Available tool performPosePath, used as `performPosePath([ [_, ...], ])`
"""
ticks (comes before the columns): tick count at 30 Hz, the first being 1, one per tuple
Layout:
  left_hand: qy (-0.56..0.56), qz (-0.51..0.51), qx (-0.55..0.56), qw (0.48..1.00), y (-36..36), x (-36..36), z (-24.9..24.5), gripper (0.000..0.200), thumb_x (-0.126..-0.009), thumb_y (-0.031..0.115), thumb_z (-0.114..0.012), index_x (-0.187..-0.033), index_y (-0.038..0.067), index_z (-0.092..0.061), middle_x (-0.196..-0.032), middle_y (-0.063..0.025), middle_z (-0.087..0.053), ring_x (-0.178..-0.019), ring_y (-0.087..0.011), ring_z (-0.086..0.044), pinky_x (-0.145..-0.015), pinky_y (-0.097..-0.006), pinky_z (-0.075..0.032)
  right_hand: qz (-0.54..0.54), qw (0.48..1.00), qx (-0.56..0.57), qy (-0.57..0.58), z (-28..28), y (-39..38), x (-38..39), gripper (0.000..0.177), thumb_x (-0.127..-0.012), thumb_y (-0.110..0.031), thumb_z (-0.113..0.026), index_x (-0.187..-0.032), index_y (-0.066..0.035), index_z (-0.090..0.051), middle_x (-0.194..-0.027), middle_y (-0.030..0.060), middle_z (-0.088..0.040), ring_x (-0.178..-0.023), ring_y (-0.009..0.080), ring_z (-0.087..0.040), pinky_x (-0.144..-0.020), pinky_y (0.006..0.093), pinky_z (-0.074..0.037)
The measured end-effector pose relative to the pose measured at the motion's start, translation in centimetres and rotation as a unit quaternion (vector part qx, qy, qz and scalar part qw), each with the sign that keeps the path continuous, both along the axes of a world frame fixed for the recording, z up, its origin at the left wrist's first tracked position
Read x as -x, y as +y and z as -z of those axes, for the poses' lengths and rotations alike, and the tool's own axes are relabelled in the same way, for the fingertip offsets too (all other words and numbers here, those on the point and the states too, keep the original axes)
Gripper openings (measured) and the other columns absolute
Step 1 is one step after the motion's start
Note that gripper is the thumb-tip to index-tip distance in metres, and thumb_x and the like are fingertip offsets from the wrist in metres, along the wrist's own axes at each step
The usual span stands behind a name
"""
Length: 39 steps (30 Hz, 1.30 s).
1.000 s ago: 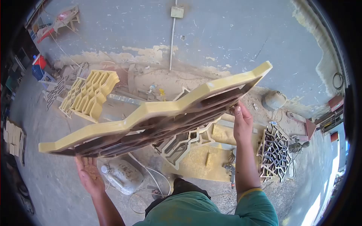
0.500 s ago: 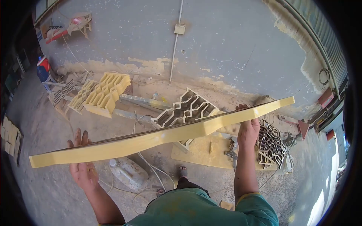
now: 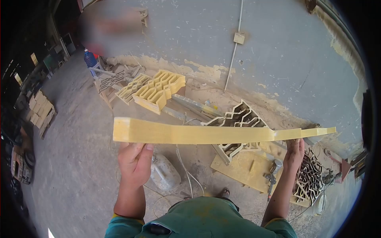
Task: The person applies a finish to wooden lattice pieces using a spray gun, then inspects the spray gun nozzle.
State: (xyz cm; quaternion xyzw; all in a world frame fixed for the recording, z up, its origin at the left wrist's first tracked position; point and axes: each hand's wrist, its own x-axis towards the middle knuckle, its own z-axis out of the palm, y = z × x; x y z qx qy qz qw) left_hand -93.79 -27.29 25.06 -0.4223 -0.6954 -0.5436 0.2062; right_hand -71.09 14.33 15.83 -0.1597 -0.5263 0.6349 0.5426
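Observation:
A long yellow panel (image 3: 222, 135), seen edge-on with a bent outline, spans the middle of the view at chest height. My left hand (image 3: 135, 162) grips it from below near its left end, thumb against the lower edge; the other fingers are partly hidden behind it. Further along, my right hand (image 3: 294, 152) is closed on it toward the right end, its upper fingers hidden behind the panel. Beyond, partly covered by the panel, a cream lattice panel (image 3: 228, 152) with dark gaps rests on metal rails.
Yellow lattice panels (image 3: 159, 89) lie on rails (image 3: 194, 104) by the grey wall (image 3: 190, 35). A spray gun (image 3: 271, 178) is on a yellow board (image 3: 234, 170). On the floor are a whitish jug (image 3: 166, 174), hoses (image 3: 184, 168) and a dark lattice panel (image 3: 307, 178). The upper left is blurred.
The yellow panel has gone from slanting up to the right to nearly level. My left hand rose and moved right, closing round its lower edge. The view has turned left.

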Motion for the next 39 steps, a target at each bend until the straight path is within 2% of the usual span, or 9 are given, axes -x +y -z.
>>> performPosePath([
  [2, 0.025, -0.015, 0.0, 1.0, 2.5, -1.0, -0.5, 0.024, -0.083, -0.008, -0.054, -0.106, -0.009, -0.06, -0.103, -0.0181, -0.059, -0.089, -0.0254, -0.058, -0.08, -0.0323, -0.045, -0.013, 0.999, 0.029, -0.002, 2.7, 2.8, -1.1, 0.032, -0.096, -0.014, -0.051, -0.122, 0.004, -0.049, -0.115, 0.013, -0.059, -0.107, 0.0225, -0.057, -0.098, 0.0383, -0.044],
  [9, 0.066, 0.03, 0.12, 0.99, 12.2, -3.6, -2.0, 0.044, -0.078, -0.01, -0.056, -0.122, -0.003, -0.055, -0.105, -0.0196, -0.057, -0.091, -0.0275, -0.058, -0.08, -0.032, -0.045, -0.012, 0.993, 0.112, -0.046, 8.0, 10.2, -3.3, 0.031, -0.096, -0.015, -0.051, -0.125, -0.004, -0.048, -0.118, 0.0102, -0.058, -0.105, 0.0206, -0.059, -0.093, 0.0358, -0.046],
  [10, 0.072, 0.036, 0.137, 0.987, 13.8, -4.1, -2.1, 0.048, -0.077, -0.01, -0.057, -0.124, -0.003, -0.054, -0.104, -0.0197, -0.057, -0.091, -0.0279, -0.058, -0.08, -0.0319, -0.046, -0.004, 0.991, 0.127, -0.041, 8.0, 11.0, -3.4, 0.024, -0.096, -0.013, -0.052, -0.119, -0.009, -0.051, -0.103, 0.003, -0.062, -0.085, 0.0117, -0.061, -0.078, 0.0269, -0.052],
  [14, 0.11, 0.089, 0.21, 0.967, 19.7, -5.8, -2.2, 0.053, -0.075, -0.009, -0.059, -0.127, -0.002, -0.052, -0.103, -0.0204, -0.057, -0.09, -0.0296, -0.058, -0.079, -0.0318, -0.046, -0.015, 0.985, 0.17, -0.036, 10.2, 16.6, -4.5, 0.024, -0.097, -0.014, -0.05, -0.119, -0.008, -0.051, -0.104, 0.0018, -0.062, -0.085, 0.0116, -0.061, -0.078, 0.0257, -0.052],
  [17, 0.055, 0.095, 0.24, 0.965, 23.6, -7.1, -2.0, 0.054, -0.075, -0.009, -0.06, -0.127, -0.002, -0.052, -0.103, -0.02, -0.056, -0.091, -0.0303, -0.058, -0.08, -0.033, -0.046, -0.027, 0.977, 0.207, -0.047, 13.2, 21.3, -5.6, 0.024, -0.097, -0.014, -0.049, -0.121, -0.008, -0.051, -0.107, 0.0021, -0.062, -0.088, 0.0119, -0.061, -0.077, 0.027, -0.052],
  [18, 0.02, 0.083, 0.229, 0.97, 24.8, -7.3, -1.7, 0.053, -0.076, -0.01, -0.06, -0.128, -0.002, -0.051, -0.103, -0.0186, -0.057, -0.091, -0.0284, -0.058, -0.08, -0.0323, -0.046, -0.054, 0.978, 0.187, -0.076, 13.7, 22.5, -6.0, 0.034, -0.098, -0.017, -0.048, -0.13, -0.005, -0.046, -0.118, 0.0058, -0.057, -0.102, 0.0119, -0.055, -0.089, 0.0316, -0.045],
  [24, -0.304, 0.1, 0.105, 0.942, 29.6, -7.3, 1.3, 0.041, -0.086, -0.008, -0.053, -0.126, -0.003, -0.05, -0.107, -0.0061, -0.06, -0.093, -0.0122, -0.056, -0.082, -0.0268, -0.046, -0.077, 0.982, 0.17, -0.029, 14.1, 27.0, -6.4, 0.029, -0.098, -0.018, -0.047, -0.122, -0.003, -0.052, -0.111, 0.0048, -0.06, -0.096, 0.0113, -0.057, -0.083, 0.027, -0.045],
  [27, -0.346, 0.07, 0.117, 0.928, 31.0, -7.2, 1.7, 0.039, -0.085, -0.01, -0.053, -0.124, -0.003, -0.052, -0.099, -0.0042, -0.06, -0.095, -0.0126, -0.057, -0.083, -0.0255, -0.046, -0.063, 0.976, 0.207, -0.026, 13.6, 27.9, -7.0, 0.026, -0.098, -0.016, -0.047, -0.119, -0.002, -0.054, -0.109, 0.0049, -0.061, -0.093, 0.0121, -0.058, -0.083, 0.0253, -0.045],
  [39, -0.399, 0.079, 0.082, 0.91, 34.5, -6.5, 3.0, 0.036, -0.086, -0.003, -0.054, -0.122, -0.003, -0.052, -0.101, -0.005, -0.06, -0.085, -0.0109, -0.056, -0.074, -0.0255, -0.047, -0.104, 0.947, 0.302, -0.018, 13.2, 30.8, -11.3, 0.02, -0.096, -0.012, -0.05, -0.111, -0.001, -0.058, -0.104, 0.0049, -0.063, -0.095, 0.0118, -0.058, -0.085, 0.0263, -0.045],
])
